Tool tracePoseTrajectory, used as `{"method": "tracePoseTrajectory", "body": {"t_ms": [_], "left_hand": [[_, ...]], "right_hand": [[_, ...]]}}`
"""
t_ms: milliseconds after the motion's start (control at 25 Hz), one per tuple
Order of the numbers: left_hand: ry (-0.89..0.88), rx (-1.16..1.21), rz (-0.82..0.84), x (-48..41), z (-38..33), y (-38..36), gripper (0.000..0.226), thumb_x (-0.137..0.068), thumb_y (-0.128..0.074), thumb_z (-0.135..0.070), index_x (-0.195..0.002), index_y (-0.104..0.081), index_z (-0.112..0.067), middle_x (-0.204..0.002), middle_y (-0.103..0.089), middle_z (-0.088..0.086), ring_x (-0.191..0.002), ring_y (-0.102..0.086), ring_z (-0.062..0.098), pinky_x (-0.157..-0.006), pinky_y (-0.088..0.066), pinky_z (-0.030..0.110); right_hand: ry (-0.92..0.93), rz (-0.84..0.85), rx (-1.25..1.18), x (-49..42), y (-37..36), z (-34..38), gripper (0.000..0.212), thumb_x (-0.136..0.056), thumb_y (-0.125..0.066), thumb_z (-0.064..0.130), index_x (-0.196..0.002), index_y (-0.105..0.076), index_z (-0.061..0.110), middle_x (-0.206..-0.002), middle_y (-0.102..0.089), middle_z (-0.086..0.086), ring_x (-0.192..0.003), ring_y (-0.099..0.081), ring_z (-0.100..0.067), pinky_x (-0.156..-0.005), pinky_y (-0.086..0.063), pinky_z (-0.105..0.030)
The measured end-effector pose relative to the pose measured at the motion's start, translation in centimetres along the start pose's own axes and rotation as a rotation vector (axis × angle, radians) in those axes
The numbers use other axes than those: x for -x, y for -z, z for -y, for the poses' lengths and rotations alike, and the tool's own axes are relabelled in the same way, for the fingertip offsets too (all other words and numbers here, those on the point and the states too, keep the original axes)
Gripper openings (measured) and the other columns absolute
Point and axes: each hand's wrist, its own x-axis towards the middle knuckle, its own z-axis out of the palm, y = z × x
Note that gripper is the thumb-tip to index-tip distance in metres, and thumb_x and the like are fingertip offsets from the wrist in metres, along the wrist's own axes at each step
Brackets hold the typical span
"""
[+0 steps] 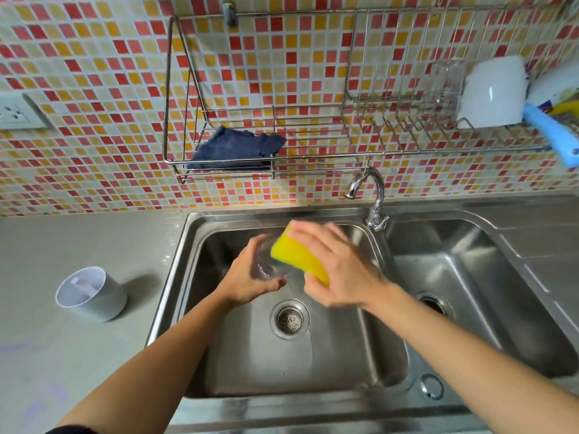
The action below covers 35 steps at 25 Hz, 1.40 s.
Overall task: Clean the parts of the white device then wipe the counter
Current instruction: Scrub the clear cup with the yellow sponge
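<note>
My left hand (247, 278) holds a clear plastic cup-shaped part (269, 261) over the left basin of the steel sink (175, 261). My right hand (338, 270) grips a yellow sponge (297, 256) and presses it against the clear part's rim; this hand is motion-blurred. The white cylindrical body of the device (92, 292) stands on the grey counter (78, 239) to the left of the sink, open end tilted up, an inner piece visible inside.
A chrome tap (372, 195) rises behind the sink, with no water seen running. A wall rack holds a dark blue cloth (235, 148), a clear container (445, 86), a white cup (492, 92) and a blue-handled brush (554, 133). A second basin (470, 277) lies right. A power socket (15, 114) sits far left.
</note>
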Motion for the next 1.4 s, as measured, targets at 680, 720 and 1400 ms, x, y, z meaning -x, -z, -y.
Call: {"method": "tracePoseTrajectory", "body": {"t_ms": [680,720,1400], "left_hand": [[-0.152,-0.177,0.056,1.1,-2.2,-1.6,0.092,-0.063,-0.085,-0.030,-0.140,-0.035,-0.024,-0.133,-0.044,-0.005,-0.123,-0.042,0.013,-0.106,-0.039,0.033],[-0.137,-0.160,0.076,1.1,-2.2,-1.2,0.095,-0.063,-0.085,-0.025,-0.141,-0.032,-0.028,-0.133,-0.040,-0.006,-0.124,-0.042,0.013,-0.105,-0.041,0.036],[-0.134,-0.167,0.018,1.2,-2.0,-1.5,0.086,-0.061,-0.084,-0.017,-0.132,-0.035,-0.014,-0.127,-0.049,0.000,-0.112,-0.051,0.013,-0.088,-0.039,0.013]], "right_hand": [[0.174,0.472,0.288,2.5,-2.6,-3.1,0.040,-0.051,-0.077,0.002,-0.086,-0.072,0.021,-0.077,-0.071,0.006,-0.068,-0.066,-0.020,-0.065,-0.053,-0.025],[0.192,0.464,0.276,2.4,-2.1,-3.4,0.039,-0.051,-0.076,0.000,-0.084,-0.072,0.021,-0.072,-0.070,0.006,-0.064,-0.063,-0.020,-0.063,-0.052,-0.024],[-0.024,0.670,0.281,1.6,-0.6,-0.4,0.045,-0.057,-0.064,-0.011,-0.097,-0.063,0.009,-0.090,-0.066,-0.007,-0.087,-0.056,-0.030,-0.079,-0.046,-0.037]]}}
